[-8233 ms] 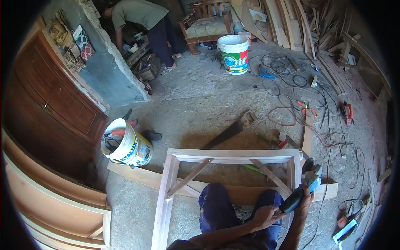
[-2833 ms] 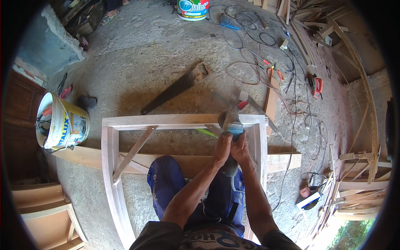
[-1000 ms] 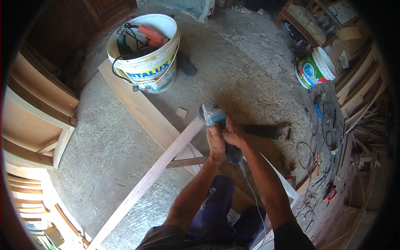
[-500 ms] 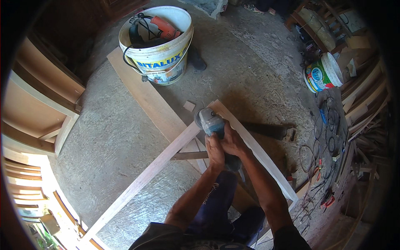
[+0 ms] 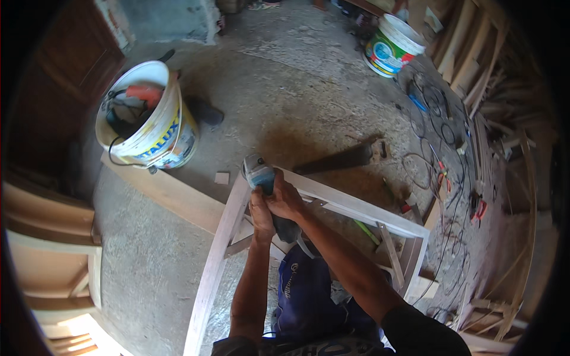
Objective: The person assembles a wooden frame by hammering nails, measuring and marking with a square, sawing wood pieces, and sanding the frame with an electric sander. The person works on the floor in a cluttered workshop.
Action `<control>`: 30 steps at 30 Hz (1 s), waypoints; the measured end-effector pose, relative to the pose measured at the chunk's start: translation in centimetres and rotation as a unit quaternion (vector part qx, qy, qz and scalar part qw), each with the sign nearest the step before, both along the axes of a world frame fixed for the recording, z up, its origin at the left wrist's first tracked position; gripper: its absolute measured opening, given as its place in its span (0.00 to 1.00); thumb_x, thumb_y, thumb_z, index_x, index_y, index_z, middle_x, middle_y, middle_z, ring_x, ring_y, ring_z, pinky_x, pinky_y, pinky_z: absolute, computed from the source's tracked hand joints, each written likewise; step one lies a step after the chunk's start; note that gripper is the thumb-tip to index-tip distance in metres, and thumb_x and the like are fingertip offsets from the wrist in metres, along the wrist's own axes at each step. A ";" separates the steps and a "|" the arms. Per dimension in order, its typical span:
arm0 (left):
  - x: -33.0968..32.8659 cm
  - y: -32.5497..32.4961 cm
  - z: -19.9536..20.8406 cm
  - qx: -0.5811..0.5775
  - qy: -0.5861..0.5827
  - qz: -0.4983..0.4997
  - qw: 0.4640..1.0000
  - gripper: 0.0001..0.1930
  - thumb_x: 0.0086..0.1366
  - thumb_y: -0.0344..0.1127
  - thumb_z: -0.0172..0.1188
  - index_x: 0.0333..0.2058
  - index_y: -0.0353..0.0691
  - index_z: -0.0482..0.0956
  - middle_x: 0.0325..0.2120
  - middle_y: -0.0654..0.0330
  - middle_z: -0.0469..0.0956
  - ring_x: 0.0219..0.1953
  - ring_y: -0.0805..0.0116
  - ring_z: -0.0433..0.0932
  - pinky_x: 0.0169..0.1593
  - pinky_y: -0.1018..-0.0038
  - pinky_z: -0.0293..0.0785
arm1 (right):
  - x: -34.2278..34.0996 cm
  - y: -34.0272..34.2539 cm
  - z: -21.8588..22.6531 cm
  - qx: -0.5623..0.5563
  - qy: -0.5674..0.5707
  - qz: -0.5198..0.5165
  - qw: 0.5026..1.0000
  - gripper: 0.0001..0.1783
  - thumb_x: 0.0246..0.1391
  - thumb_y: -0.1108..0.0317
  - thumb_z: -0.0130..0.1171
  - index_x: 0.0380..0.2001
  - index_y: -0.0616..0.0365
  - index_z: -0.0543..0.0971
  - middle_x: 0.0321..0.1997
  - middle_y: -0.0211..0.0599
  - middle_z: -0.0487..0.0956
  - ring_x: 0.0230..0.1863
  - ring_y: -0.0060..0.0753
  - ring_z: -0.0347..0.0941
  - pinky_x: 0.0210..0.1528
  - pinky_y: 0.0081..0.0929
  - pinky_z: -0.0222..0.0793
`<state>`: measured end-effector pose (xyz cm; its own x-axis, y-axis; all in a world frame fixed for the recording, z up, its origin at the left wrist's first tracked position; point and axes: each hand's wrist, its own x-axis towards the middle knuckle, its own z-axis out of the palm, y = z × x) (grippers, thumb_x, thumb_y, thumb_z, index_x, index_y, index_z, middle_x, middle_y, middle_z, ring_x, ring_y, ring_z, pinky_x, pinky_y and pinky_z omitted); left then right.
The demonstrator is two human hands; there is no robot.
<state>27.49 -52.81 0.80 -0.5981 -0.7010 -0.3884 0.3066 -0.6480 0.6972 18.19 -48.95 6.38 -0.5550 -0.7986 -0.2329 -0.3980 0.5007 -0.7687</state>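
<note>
Both my hands grip a blue and black angle grinder (image 5: pixel 260 173) whose head rests on the far left corner of a pale wooden frame (image 5: pixel 221 237). My left hand (image 5: pixel 259 215) wraps the tool's body from the left. My right hand (image 5: pixel 286 200) covers it from the right, just behind the head. The frame lies on the concrete floor across a long plank (image 5: pixel 172 196), with diagonal braces in its corners. My legs in blue trousers (image 5: pixel 303 291) are inside the frame.
A white and yellow bucket (image 5: pixel 148 127) holding power tools stands at the left. A handsaw (image 5: pixel 338 159) lies beyond the frame. A green and white bucket (image 5: pixel 392 44), tangled cables (image 5: pixel 439 118) and stacked timber (image 5: pixel 475 59) fill the right side. Wooden furniture parts (image 5: pixel 53 249) stand at the left.
The grinder has stayed at the frame's far left corner in both hands. My view has swung right, so the frame's right side and the cables have come into sight.
</note>
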 end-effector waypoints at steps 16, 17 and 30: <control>-7.0 17.3 3.5 0.001 -0.078 -0.236 0.969 0.28 0.71 0.54 0.46 0.55 0.35 0.76 0.48 0.56 0.79 0.51 0.61 0.78 0.57 0.64 0.72 | -3.4 21.3 2.1 0.016 -0.059 -0.281 0.958 0.47 0.57 0.44 0.58 0.67 0.65 0.52 0.45 0.75 0.79 0.52 0.74 0.77 0.58 0.58 0.70; -7.4 18.8 3.7 0.006 -0.082 -0.253 0.964 0.28 0.71 0.54 0.46 0.56 0.35 0.76 0.48 0.56 0.79 0.51 0.61 0.78 0.58 0.64 0.72 | -3.5 23.0 1.7 0.013 -0.052 -0.297 0.953 0.48 0.57 0.44 0.58 0.67 0.66 0.52 0.45 0.74 0.80 0.52 0.74 0.77 0.57 0.58 0.70; -14.6 36.7 1.7 0.023 -0.087 -0.402 0.911 0.29 0.73 0.51 0.43 0.60 0.33 0.72 0.57 0.51 0.74 0.58 0.58 0.74 0.64 0.62 0.67 | -7.1 42.3 -2.3 -0.008 0.110 -0.408 0.906 0.46 0.61 0.49 0.59 0.64 0.76 0.51 0.32 0.67 0.81 0.36 0.74 0.79 0.38 0.60 0.74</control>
